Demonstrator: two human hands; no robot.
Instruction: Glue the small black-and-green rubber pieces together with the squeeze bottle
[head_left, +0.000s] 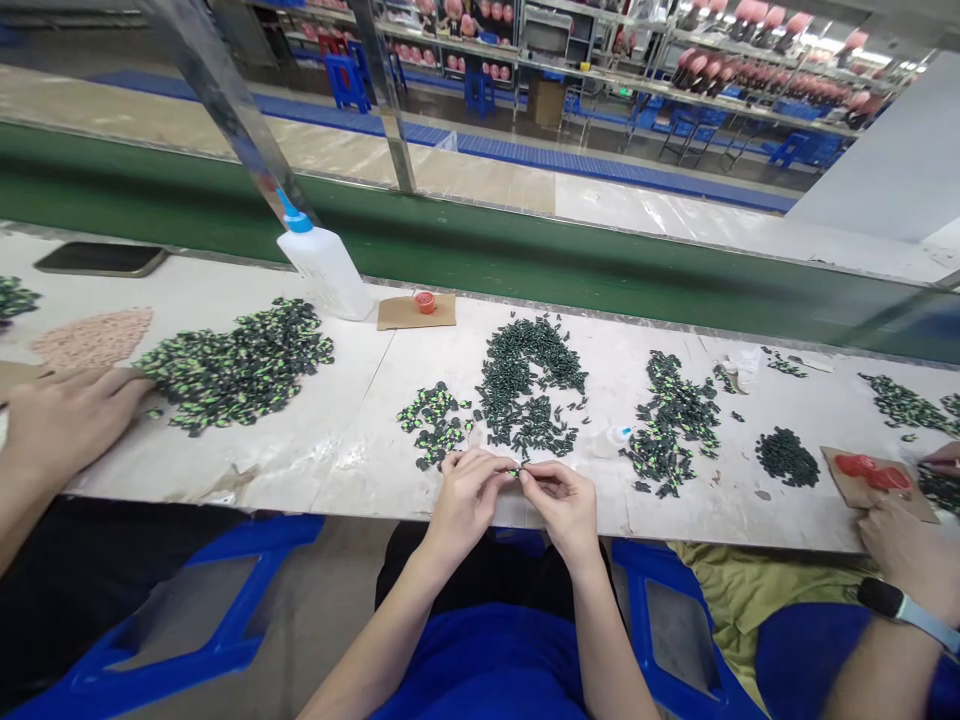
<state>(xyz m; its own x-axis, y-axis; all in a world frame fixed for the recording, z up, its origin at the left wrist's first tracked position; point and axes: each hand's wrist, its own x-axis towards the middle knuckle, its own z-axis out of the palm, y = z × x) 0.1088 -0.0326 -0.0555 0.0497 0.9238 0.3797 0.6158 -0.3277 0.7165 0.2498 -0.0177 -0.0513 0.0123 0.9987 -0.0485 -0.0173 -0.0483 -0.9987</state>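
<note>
Left hand [466, 492] and right hand [564, 498] meet at the white table [352, 440] edge, fingers pinching one small dark green plastic piece [514, 472] between them; the dark green pile [529, 385] lies just beyond. Best kept pinched lightly, close above the table.

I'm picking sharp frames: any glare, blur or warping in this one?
Head view: glare on the steel post and far floor; straight edges bow toward the corners; left hand, right hand and the small green piece between them look sharp.

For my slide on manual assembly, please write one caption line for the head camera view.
Both hands, left hand and right hand, pinch one small dark green plastic piece above the white worktable, near heaps of similar pieces.
</note>
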